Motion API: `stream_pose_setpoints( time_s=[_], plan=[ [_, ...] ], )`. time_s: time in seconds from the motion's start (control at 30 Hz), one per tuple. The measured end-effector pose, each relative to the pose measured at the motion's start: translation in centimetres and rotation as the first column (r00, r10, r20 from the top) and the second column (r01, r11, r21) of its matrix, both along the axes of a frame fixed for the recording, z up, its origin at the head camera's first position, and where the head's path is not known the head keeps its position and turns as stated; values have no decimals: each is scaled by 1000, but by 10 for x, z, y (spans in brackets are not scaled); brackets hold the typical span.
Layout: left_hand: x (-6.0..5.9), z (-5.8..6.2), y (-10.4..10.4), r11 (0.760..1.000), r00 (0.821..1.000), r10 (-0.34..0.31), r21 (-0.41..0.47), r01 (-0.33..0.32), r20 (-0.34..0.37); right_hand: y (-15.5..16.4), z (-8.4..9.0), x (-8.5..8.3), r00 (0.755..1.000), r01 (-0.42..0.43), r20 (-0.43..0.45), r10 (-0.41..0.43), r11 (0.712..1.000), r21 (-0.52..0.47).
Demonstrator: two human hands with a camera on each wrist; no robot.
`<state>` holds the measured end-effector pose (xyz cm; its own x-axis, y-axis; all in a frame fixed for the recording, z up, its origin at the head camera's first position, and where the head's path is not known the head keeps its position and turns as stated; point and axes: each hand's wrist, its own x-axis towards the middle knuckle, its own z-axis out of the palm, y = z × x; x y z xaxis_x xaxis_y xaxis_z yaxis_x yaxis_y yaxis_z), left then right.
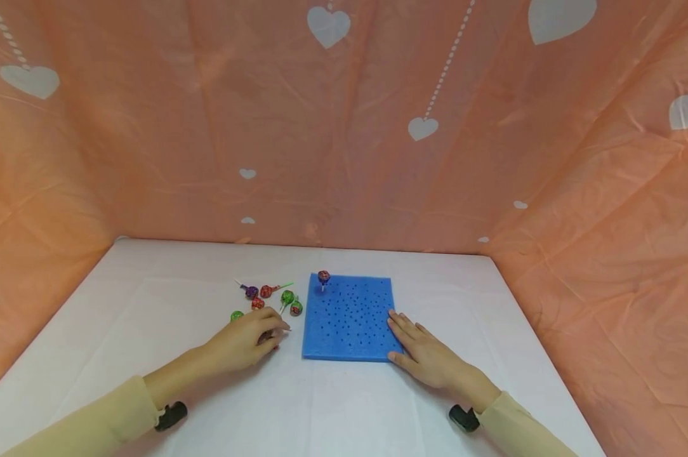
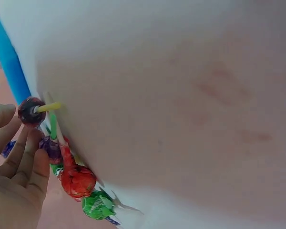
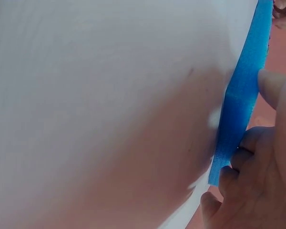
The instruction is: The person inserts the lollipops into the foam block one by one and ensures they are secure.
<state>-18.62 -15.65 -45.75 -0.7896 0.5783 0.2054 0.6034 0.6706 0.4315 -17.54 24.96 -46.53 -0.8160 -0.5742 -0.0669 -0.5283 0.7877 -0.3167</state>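
Note:
My left hand (image 1: 244, 339) is low over the table, left of the blue foam board (image 1: 346, 349). Its thumb and fingers pinch a lollipop (image 2: 31, 112) with a dark red wrapped head and a yellow stick; the fingers partly cover it in the head view. Flat along the board's right edge, my right hand (image 1: 430, 355) rests with fingers extended. One lollipop (image 1: 324, 277) stands upright in the board's far left corner. Behind the left hand lie a purple lollipop (image 1: 252, 292), red lollipops (image 1: 266, 291) and green lollipops (image 1: 287, 297).
Small holes dot the board's top. A white cloth covers the table (image 1: 344, 412), and an orange curtain (image 1: 344, 158) with white hearts encloses its back and sides. Dark bands (image 1: 171, 416) sit at both wrists.

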Motion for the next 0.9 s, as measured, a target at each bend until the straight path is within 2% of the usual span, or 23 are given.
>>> stream_pose_setpoints(
  time_s=[0.2, 0.53, 0.9],
  plan=[
    [5, 2, -4, 1000, 1000, -14, -14, 14, 10, -1, 1, 0, 1000, -4, -16, 4, 1000, -7],
    [4, 1, -9, 999, 999, -42, -7, 42, 13, -1, 1, 1, 1000, 5, 4, -5, 1000, -16],
    [7, 3, -8, 1000, 1000, -3, -25, 4, 31, -2, 1, 2, 1000, 5, 1, -5, 1000, -13]
  ],
)
